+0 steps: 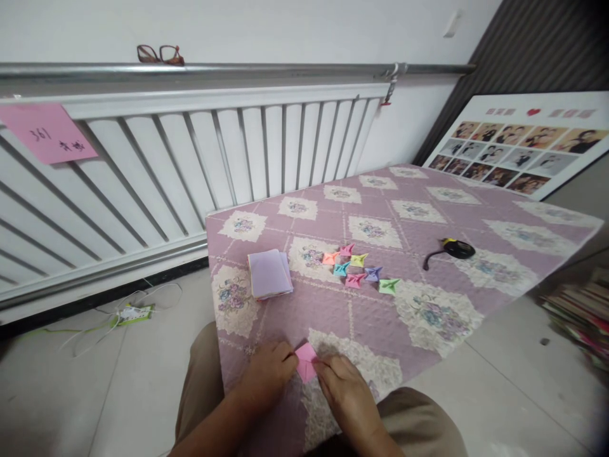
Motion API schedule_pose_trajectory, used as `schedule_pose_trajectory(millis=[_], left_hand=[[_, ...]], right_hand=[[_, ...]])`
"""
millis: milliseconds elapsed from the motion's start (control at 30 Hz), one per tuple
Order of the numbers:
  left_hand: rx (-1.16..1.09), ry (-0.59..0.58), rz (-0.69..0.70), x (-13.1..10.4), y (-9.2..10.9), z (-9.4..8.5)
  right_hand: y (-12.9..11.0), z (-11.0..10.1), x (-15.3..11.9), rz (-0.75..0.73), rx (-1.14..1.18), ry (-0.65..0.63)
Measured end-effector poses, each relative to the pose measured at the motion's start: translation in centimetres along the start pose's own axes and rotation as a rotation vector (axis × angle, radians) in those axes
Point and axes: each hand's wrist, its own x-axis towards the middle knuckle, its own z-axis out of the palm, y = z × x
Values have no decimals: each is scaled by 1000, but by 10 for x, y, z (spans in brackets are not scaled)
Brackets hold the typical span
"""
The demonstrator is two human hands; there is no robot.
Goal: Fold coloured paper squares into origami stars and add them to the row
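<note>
A pink paper square (306, 363) with creases across it lies on the patterned tablecloth near the table's front edge, one corner pointing away from me. At its left corner, my left hand (269, 371) has its fingers bent and pressed on the paper. My right hand (346, 388) pinches the opposite corner, thumb and fingers together. Farther back sit several small folded paper figures (353, 280) in pink, orange, yellow, blue, purple and green. Left of them rests a stack of square paper sheets (269, 274), a lilac one on top.
A black and yellow object with a strap (457, 248) lies on the table's right side. Behind the table runs a white radiator (266, 149), with glasses (160, 55) on the pipe above. A photo board (523, 143) leans at the back right. Cables (130, 312) lie on the floor.
</note>
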Motion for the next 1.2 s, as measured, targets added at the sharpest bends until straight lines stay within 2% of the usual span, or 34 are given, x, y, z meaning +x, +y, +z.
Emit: schedule_pose_trajectory(millis=[333, 633, 800, 900, 1067, 1200], left_hand=[[58, 54, 71, -9, 1, -1], [154, -73, 41, -14, 15, -11], [137, -86, 63, -15, 15, -12], [137, -57, 76, -16, 12, -11], [127, -29, 73, -20, 8, -4], [36, -15, 26, -21, 4, 3]], right_hand=[[-3, -4, -6, -6, 29, 1], [-7, -1, -14, 22, -11, 18], [-6, -3, -6, 171, 90, 77], [-7, 0, 3, 278, 72, 126], [-15, 5, 13, 354, -37, 90], [-19, 5, 13, 384, -25, 65]])
